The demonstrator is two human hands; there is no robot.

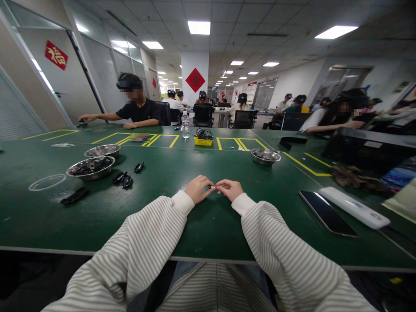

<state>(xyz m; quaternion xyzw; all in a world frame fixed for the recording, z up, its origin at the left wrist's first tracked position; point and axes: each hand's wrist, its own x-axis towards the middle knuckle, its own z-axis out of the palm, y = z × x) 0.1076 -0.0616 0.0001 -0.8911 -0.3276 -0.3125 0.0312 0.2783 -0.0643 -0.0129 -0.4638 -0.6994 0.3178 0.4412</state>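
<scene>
My left hand (198,189) and my right hand (230,189) rest on the green table (208,229), fingertips meeting. Between them they pinch a small part (212,187) with an orange-red and silver look; it is too small to name. Both hands are closed around it. Striped sleeves cover both arms. To my left stand a steel bowl of dark parts (90,167) and a second steel bowl (102,151), with loose black parts (125,178) beside them.
A phone (326,212) and a white case (354,207) lie at right. A third steel bowl (265,156), a water bottle (185,124) and a yellow tray (203,140) stand farther back. A person in black (136,108) sits across; others work behind.
</scene>
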